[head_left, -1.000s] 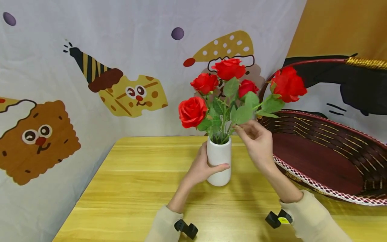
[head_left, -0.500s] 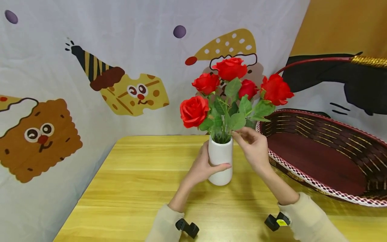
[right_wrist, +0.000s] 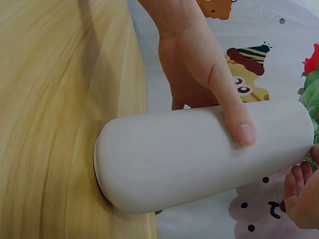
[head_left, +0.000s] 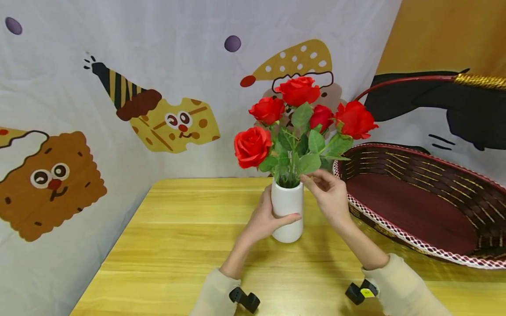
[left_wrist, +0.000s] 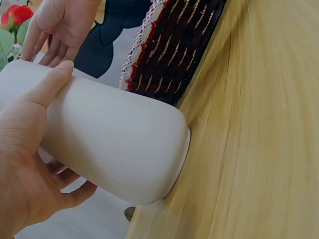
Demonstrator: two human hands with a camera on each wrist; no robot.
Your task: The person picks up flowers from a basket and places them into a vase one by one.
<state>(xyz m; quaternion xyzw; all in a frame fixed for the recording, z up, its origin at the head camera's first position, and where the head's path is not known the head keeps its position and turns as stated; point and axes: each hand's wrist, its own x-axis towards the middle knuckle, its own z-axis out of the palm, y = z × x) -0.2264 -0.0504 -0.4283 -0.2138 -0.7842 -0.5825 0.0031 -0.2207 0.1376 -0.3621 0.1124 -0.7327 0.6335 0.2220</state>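
A white vase (head_left: 287,206) stands upright on the wooden table, with several red roses in its mouth. My left hand (head_left: 264,219) grips it from the left, thumb across the front, as the left wrist view also shows on the vase (left_wrist: 119,134). At the rim's right side, my right hand (head_left: 330,195) pinches the stem of the rightmost rose (head_left: 356,120) between thumb and fingertips. That rose leans out to the right above the hand; its lower stem is hidden. Other roses (head_left: 253,147) spread to the left and top among green leaves (head_left: 308,162).
To the right stands a dark woven basket (head_left: 411,210) with a white lace rim and an arched handle (head_left: 411,80). Behind the wooden table (head_left: 170,245) hangs a cloth (head_left: 189,52) printed with cartoon food.
My right hand has moved down and left toward the vase rim. The rightmost rose has sunk lower and shifted left with it, closer to the other roses. My left hand stays on the vase.
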